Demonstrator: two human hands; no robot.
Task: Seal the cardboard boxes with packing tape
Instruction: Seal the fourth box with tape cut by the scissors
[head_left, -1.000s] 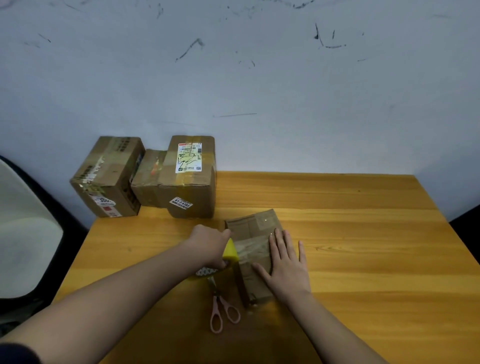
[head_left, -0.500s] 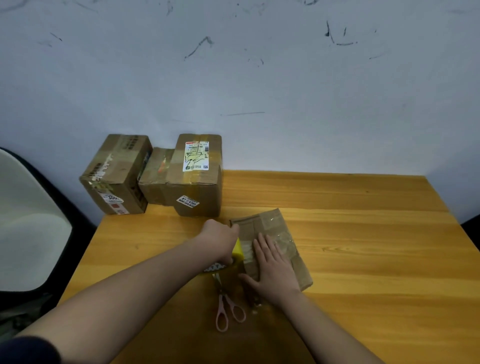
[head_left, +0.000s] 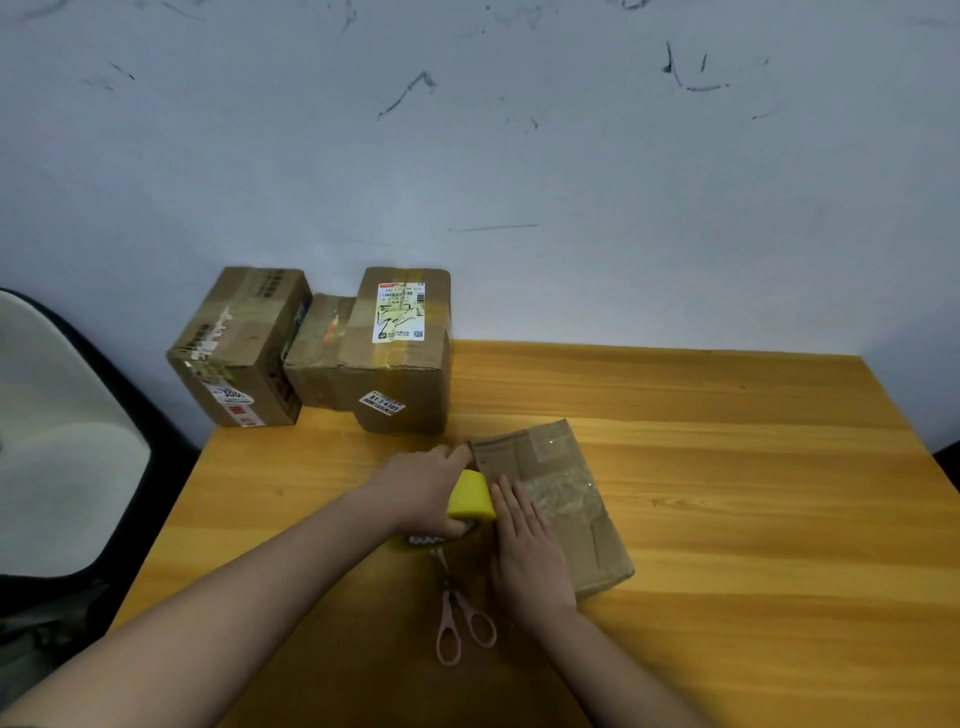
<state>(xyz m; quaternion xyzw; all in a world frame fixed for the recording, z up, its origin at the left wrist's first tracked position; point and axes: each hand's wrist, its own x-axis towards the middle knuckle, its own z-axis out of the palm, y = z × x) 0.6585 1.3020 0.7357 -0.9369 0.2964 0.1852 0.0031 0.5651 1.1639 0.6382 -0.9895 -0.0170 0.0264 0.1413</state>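
I see my left hand (head_left: 423, 491) curled around a yellow tape dispenser (head_left: 470, 496), its grip closed on that tool, which sits against the left edge of a flat brown cardboard box (head_left: 558, 499) lying near the middle of the orange wooden surface (head_left: 753, 519). My right hand (head_left: 527, 551) lies flat on the near left part of that box, fingers straight and together, pressing down, so its grip is wide and holds nothing. The box is turned at an angle, its far end toward the wall, and clear shiny tape (head_left: 566, 491) covers part of its top. Pink-handled scissors (head_left: 460, 618) lie on the surface just in front of the dispenser, between my two forearms, handles toward me. At the far left corner of the surface three taped brown cardboard boxes stand together against the pale scuffed wall (head_left: 571, 182): a left one (head_left: 239, 348), a lower middle one (head_left: 319, 353) and a taller right one (head_left: 402, 358) with a white shipping label on top. A white chair (head_left: 57, 441) with a dark rim stands left of the surface.
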